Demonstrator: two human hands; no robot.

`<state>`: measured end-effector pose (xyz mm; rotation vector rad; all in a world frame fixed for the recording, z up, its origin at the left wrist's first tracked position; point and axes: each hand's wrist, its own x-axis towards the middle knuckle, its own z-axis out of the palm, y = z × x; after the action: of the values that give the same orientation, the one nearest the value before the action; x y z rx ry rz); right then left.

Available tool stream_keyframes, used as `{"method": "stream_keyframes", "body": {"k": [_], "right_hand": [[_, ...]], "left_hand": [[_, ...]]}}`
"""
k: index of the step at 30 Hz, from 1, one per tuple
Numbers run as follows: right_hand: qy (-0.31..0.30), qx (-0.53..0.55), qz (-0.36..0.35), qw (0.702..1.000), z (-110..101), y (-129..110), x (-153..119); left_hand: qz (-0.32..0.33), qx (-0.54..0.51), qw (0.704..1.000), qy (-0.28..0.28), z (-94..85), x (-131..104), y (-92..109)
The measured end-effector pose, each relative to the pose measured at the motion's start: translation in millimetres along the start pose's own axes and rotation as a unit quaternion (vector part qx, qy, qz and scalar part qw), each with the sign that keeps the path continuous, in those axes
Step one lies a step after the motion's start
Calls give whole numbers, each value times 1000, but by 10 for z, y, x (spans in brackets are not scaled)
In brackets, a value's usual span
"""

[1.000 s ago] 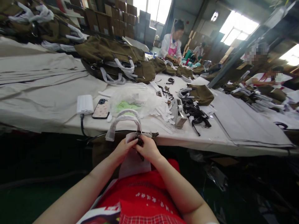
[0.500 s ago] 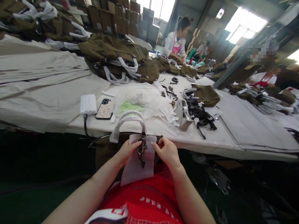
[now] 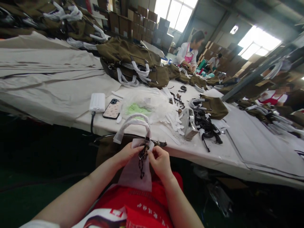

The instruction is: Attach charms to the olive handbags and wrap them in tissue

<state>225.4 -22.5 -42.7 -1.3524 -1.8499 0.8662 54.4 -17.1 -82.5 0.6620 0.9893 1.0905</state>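
Observation:
An olive-brown handbag (image 3: 105, 151) rests against the table edge in front of me, its arched handle (image 3: 123, 124) wrapped in white. A white sheet (image 3: 137, 173) hangs over its front. On the sheet dangles a dark and gold bag charm (image 3: 143, 153) with a short braided cord below. My left hand (image 3: 128, 154) is closed on the charm, thumb on top and the other fingers mostly hidden. My right hand (image 3: 160, 161) is closed in a pinch at the charm's right side, by the sheet's edge; what sits between its fingertips is too small to make out.
On the table (image 3: 78, 107) lie a white power bank (image 3: 97, 102), a phone (image 3: 112, 108), clear plastic (image 3: 152, 101), a tape dispenser (image 3: 189, 123) and black straps (image 3: 209, 129). Olive bags (image 3: 133, 58) are piled behind. A co-worker (image 3: 188, 52) stands across the table.
My right hand has moved left and down from the bag's top edge to the charm. My left hand stays on the charm. The camera view has shifted slightly.

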Motion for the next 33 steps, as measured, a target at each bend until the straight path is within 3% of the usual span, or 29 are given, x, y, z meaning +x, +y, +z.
{"method": "stream_keyframes", "body": {"k": [4, 9, 14, 17, 24, 29, 33], "right_hand": [[-17, 7, -18, 1000, 204, -11, 82], [-25, 18, 24, 999, 284, 38, 152], [-28, 27, 53, 998, 298, 63, 159], [-30, 26, 51, 998, 308, 76, 158], [-23, 50, 47, 997, 292, 57, 123], [-78, 158, 125, 976, 283, -10, 126], [-62, 152, 141, 976, 291, -19, 154]], "left_hand": [[45, 65, 997, 14, 67, -36, 45], [107, 95, 988, 54, 177, -123, 62], [18, -58, 996, 61, 207, -184, -37], [1, -91, 992, 83, 251, -166, -77], [99, 44, 984, 139, 286, -89, -143], [129, 173, 970, 109, 212, -85, -133], [126, 201, 965, 110, 204, -91, -107]]}}
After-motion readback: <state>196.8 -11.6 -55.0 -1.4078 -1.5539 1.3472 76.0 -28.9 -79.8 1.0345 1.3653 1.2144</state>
